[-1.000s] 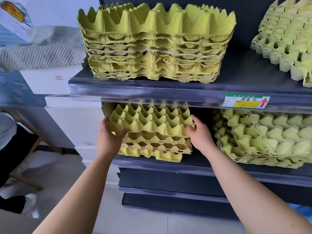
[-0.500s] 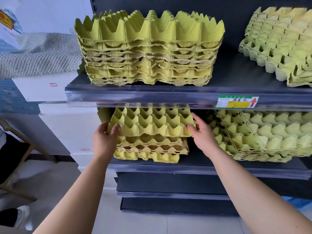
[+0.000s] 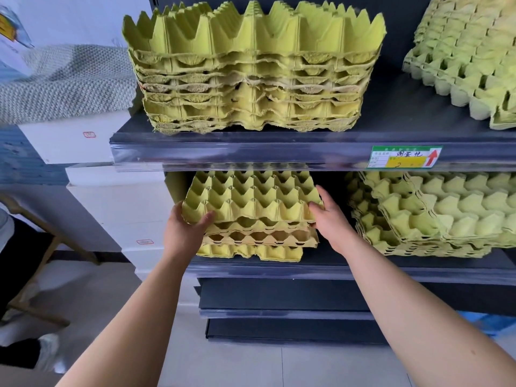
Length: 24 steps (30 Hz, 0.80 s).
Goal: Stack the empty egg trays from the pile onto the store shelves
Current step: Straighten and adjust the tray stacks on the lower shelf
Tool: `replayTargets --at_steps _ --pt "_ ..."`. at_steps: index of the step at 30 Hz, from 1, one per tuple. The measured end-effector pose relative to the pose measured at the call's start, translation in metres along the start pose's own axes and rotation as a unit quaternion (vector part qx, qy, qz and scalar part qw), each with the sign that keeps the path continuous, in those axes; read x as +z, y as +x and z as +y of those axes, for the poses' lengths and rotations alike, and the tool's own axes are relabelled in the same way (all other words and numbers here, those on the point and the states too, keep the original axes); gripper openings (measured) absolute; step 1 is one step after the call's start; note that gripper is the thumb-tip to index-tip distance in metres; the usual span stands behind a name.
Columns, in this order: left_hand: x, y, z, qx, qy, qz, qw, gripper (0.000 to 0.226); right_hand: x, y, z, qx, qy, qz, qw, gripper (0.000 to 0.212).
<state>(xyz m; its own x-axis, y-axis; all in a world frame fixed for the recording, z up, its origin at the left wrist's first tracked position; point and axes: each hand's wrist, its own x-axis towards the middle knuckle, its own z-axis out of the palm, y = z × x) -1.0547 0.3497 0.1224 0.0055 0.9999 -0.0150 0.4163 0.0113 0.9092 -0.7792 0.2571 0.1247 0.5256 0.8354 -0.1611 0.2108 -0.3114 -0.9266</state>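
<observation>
On the middle shelf, left hand and right hand grip the top tray.

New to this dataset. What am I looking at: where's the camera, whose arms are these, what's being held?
There is no machine here. A person works bare-handed, and the only camera sits on their head, looking forward and down, so both arms reach in from the bottom edge. The left hand and right hand grip opposite edges of the top tray, a yellow-green cardboard egg tray. It is on or just above a short stack on the middle shelf; I cannot tell if they touch. An untidy stack lies to its right. The upper shelf carries a taller stack and more trays, with a price label on its front edge. Left of the shelves stand white boxes with a grey knitted cloth on top.
</observation>
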Motion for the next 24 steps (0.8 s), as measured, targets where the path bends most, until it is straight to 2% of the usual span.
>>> replayTargets --at_steps 3,7,13,18,24 --pt "-0.002 0.001 0.002 0.003 -0.012 0.007 1.0 0.058 -0.005 -0.002 -0.005 -0.022 -0.011 0.026 0.999 0.052" --pt "0.002 0.001 0.01 0.024 -0.023 0.014 0.999 0.062 -0.016 -0.005 -0.008 -0.043 0.005 0.046 0.998 0.051" --pt "0.008 -0.001 0.006 0.034 -0.043 0.011 0.998 0.056 -0.018 -0.018 0.011 -0.042 0.007 0.063 0.997 0.05" --pt "0.013 0.004 0.002 0.008 -0.066 -0.007 0.998 0.054 -0.011 -0.013 0.018 0.005 0.019 0.05 0.999 0.05" --pt "0.013 0.016 -0.007 -0.014 -0.087 -0.057 0.994 0.066 -0.007 0.001 0.017 0.04 0.044 0.028 0.998 0.05"
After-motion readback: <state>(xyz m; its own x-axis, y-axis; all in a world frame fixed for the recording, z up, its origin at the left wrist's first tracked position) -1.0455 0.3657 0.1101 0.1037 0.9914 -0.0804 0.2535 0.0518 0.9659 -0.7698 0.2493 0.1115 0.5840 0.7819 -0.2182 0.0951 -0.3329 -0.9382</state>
